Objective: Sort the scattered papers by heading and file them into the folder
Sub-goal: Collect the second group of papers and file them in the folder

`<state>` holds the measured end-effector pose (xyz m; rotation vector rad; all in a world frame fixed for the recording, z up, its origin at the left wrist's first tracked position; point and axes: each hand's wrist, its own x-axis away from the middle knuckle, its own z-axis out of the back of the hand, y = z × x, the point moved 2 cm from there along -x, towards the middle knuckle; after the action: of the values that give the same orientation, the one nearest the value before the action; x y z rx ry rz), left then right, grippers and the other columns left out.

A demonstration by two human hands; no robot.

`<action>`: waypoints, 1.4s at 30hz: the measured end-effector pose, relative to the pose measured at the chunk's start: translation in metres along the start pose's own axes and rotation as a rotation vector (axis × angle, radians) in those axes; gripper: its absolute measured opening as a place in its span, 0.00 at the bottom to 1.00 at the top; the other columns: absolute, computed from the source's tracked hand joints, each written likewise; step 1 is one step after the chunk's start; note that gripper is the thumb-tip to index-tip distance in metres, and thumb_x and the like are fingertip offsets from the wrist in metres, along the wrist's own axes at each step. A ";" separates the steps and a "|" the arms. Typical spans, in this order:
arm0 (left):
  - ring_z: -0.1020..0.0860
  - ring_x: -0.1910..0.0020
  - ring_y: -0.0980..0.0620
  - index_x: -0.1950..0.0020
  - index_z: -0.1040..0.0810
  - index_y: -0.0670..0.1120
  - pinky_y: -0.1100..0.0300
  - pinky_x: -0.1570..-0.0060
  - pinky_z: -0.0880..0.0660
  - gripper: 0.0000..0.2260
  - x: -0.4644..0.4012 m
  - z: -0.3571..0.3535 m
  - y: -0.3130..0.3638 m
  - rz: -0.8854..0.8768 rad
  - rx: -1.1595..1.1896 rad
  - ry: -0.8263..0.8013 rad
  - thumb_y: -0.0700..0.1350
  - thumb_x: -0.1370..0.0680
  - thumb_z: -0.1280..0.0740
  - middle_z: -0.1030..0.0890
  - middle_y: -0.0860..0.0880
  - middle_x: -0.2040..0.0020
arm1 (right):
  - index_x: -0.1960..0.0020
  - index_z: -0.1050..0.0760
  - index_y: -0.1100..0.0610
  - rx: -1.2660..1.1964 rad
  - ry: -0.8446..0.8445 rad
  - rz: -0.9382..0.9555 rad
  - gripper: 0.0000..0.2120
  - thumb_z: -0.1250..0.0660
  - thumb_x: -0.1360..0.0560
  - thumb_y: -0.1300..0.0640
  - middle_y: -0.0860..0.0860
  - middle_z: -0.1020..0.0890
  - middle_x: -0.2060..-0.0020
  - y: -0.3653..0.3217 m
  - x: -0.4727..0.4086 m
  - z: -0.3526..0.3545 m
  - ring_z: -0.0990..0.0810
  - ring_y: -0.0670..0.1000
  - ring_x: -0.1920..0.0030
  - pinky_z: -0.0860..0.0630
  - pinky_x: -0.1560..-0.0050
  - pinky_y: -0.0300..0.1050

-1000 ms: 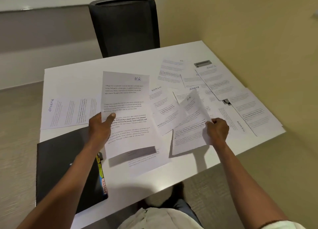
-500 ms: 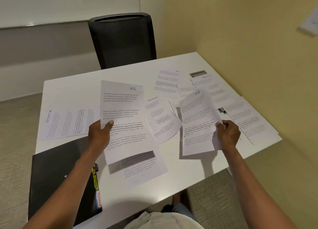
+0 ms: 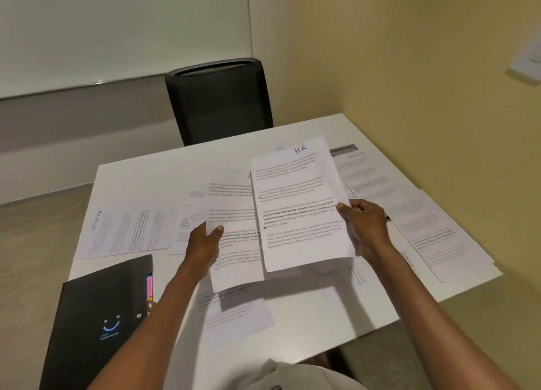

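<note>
My left hand (image 3: pixel 203 244) grips the left edge of a printed sheet (image 3: pixel 234 228) held above the white table (image 3: pixel 140 173). My right hand (image 3: pixel 364 227) grips the right edge of a second sheet headed "HR" (image 3: pixel 298 202), which overlaps the first sheet's right side. A black folder (image 3: pixel 99 316) with a smiley mark and coloured tabs lies at the table's front left corner. Several more printed sheets lie scattered: one sideways sheet (image 3: pixel 126 231) at the left, a sheet (image 3: pixel 234 316) under my hands, and sheets (image 3: pixel 433 231) along the right side.
A black office chair (image 3: pixel 219 102) stands at the table's far side. A yellow wall (image 3: pixel 409 67) runs close along the right edge of the table. A whiteboard (image 3: pixel 117 26) hangs on the back wall. A small dark tray (image 3: pixel 344 149) sits at the far right.
My right hand has lifted its HR sheet and carried it left until it overlaps the sheet in my left hand. The camera has tilted up.
</note>
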<state>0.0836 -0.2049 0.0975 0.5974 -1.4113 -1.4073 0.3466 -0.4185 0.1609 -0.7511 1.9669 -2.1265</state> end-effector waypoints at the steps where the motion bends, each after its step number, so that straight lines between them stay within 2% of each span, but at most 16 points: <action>1: 0.21 0.40 0.49 0.30 0.24 0.47 0.55 0.41 0.24 0.15 0.004 -0.011 0.003 0.016 0.059 -0.027 0.41 0.18 0.35 0.19 0.51 0.38 | 0.56 0.20 0.62 0.021 -0.030 -0.015 0.02 0.28 0.26 0.64 0.55 0.14 0.57 0.004 -0.001 -0.006 0.15 0.54 0.55 0.18 0.50 0.47; 4: 0.17 0.44 0.49 0.35 0.21 0.46 0.58 0.50 0.21 0.13 0.014 -0.041 0.010 0.088 0.218 -0.121 0.41 0.19 0.32 0.15 0.49 0.43 | 0.59 0.23 0.65 0.157 -0.157 -0.042 0.08 0.28 0.28 0.60 0.53 0.16 0.61 0.015 -0.007 -0.018 0.18 0.52 0.60 0.23 0.56 0.44; 6: 0.15 0.47 0.47 0.40 0.17 0.46 0.56 0.56 0.18 0.10 0.022 -0.057 0.018 0.096 0.238 -0.166 0.43 0.21 0.29 0.14 0.47 0.46 | 0.53 0.24 0.57 0.312 -0.261 -0.072 0.12 0.25 0.30 0.53 0.47 0.17 0.59 0.014 -0.015 -0.015 0.19 0.46 0.60 0.24 0.60 0.40; 9: 0.15 0.48 0.49 0.40 0.17 0.48 0.58 0.60 0.18 0.10 0.029 -0.074 0.026 0.090 0.273 -0.193 0.45 0.21 0.30 0.14 0.48 0.46 | 0.40 0.26 0.54 0.290 -0.446 -0.118 0.24 0.23 0.32 0.50 0.47 0.16 0.50 0.010 -0.034 -0.005 0.16 0.47 0.49 0.21 0.44 0.48; 12: 0.16 0.46 0.47 0.40 0.18 0.49 0.52 0.51 0.18 0.11 0.032 -0.089 0.027 0.117 0.234 -0.199 0.51 0.19 0.33 0.15 0.46 0.44 | 0.36 0.24 0.60 0.164 -0.627 -0.120 0.21 0.26 0.28 0.63 0.52 0.16 0.44 0.008 -0.046 -0.006 0.17 0.52 0.44 0.23 0.37 0.50; 14: 0.17 0.49 0.46 0.41 0.18 0.48 0.50 0.44 0.22 0.19 0.035 -0.098 0.031 0.181 0.240 -0.109 0.61 0.19 0.39 0.15 0.46 0.45 | 0.37 0.23 0.63 0.147 -0.603 -0.077 0.20 0.27 0.28 0.68 0.54 0.16 0.47 0.007 -0.048 -0.011 0.16 0.51 0.47 0.20 0.47 0.41; 15: 0.18 0.54 0.48 0.41 0.18 0.49 0.56 0.48 0.23 0.22 0.037 -0.102 0.033 0.173 0.268 -0.072 0.63 0.19 0.42 0.15 0.48 0.50 | 0.39 0.22 0.63 0.194 -0.559 -0.019 0.18 0.27 0.29 0.68 0.52 0.15 0.51 0.007 -0.049 -0.013 0.15 0.46 0.52 0.20 0.55 0.34; 17: 0.19 0.65 0.59 0.47 0.18 0.51 0.68 0.63 0.24 0.18 0.041 -0.109 0.039 0.035 0.267 0.009 0.62 0.20 0.40 0.16 0.55 0.62 | 0.42 0.21 0.60 0.289 -0.490 0.105 0.16 0.26 0.30 0.66 0.46 0.16 0.56 0.005 -0.050 -0.017 0.19 0.36 0.61 0.26 0.65 0.26; 19: 0.17 0.58 0.63 0.46 0.17 0.49 0.72 0.60 0.24 0.10 0.045 -0.106 0.045 -0.150 0.197 0.118 0.54 0.21 0.31 0.14 0.58 0.57 | 0.43 0.20 0.58 0.298 -0.472 0.206 0.16 0.25 0.30 0.64 0.48 0.16 0.54 0.004 -0.049 -0.023 0.19 0.37 0.60 0.25 0.63 0.27; 21: 0.17 0.46 0.59 0.38 0.18 0.48 0.64 0.48 0.22 0.14 0.050 -0.100 0.048 -0.247 0.101 0.170 0.49 0.23 0.27 0.15 0.56 0.46 | 0.41 0.21 0.57 0.290 -0.478 0.269 0.17 0.25 0.29 0.62 0.48 0.17 0.51 0.002 -0.045 -0.030 0.18 0.43 0.54 0.23 0.56 0.32; 23: 0.18 0.44 0.57 0.38 0.19 0.49 0.57 0.44 0.22 0.14 0.053 -0.091 0.044 -0.249 0.085 0.224 0.49 0.23 0.27 0.15 0.55 0.45 | 0.39 0.24 0.54 0.250 -0.495 0.268 0.19 0.26 0.28 0.60 0.41 0.19 0.52 0.007 -0.040 -0.035 0.20 0.37 0.55 0.26 0.57 0.26; 25: 0.17 0.46 0.58 0.40 0.19 0.52 0.58 0.46 0.21 0.12 0.057 -0.082 0.033 -0.228 0.110 0.242 0.48 0.23 0.27 0.15 0.57 0.46 | 0.39 0.25 0.51 0.226 -0.520 0.243 0.19 0.26 0.28 0.58 0.37 0.20 0.53 0.019 -0.035 -0.039 0.21 0.32 0.56 0.28 0.59 0.22; 31: 0.17 0.48 0.57 0.37 0.20 0.47 0.63 0.52 0.19 0.24 0.083 -0.075 -0.018 -0.059 0.107 0.281 0.44 0.31 0.19 0.15 0.53 0.47 | 0.35 0.25 0.58 0.274 -0.645 0.073 0.23 0.25 0.28 0.59 0.52 0.18 0.43 0.070 -0.015 -0.047 0.19 0.51 0.45 0.21 0.48 0.42; 34: 0.17 0.49 0.57 0.38 0.20 0.48 0.60 0.51 0.20 0.24 0.088 -0.078 -0.032 -0.009 0.095 0.297 0.43 0.33 0.18 0.14 0.54 0.48 | 0.35 0.25 0.59 0.277 -0.679 0.037 0.22 0.26 0.28 0.61 0.54 0.17 0.44 0.085 -0.009 -0.051 0.18 0.53 0.44 0.21 0.49 0.41; 38: 0.17 0.52 0.61 0.46 0.19 0.53 0.68 0.59 0.21 0.18 0.080 -0.073 -0.032 -0.014 0.141 0.327 0.41 0.31 0.20 0.14 0.58 0.52 | 0.37 0.23 0.56 0.280 -0.668 0.043 0.20 0.27 0.27 0.58 0.51 0.16 0.46 0.088 -0.011 -0.060 0.18 0.52 0.46 0.19 0.48 0.48; 42: 0.17 0.47 0.52 0.40 0.19 0.46 0.63 0.53 0.21 0.17 0.075 -0.074 -0.039 0.028 0.082 0.322 0.41 0.28 0.22 0.15 0.50 0.48 | 0.35 0.24 0.57 0.352 -0.687 0.009 0.20 0.27 0.27 0.58 0.53 0.17 0.43 0.107 -0.012 -0.060 0.18 0.53 0.44 0.21 0.42 0.53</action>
<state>0.1096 -0.3112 0.0693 0.8150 -1.2176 -1.1751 0.3056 -0.3735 0.0531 -1.1834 1.2056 -1.7871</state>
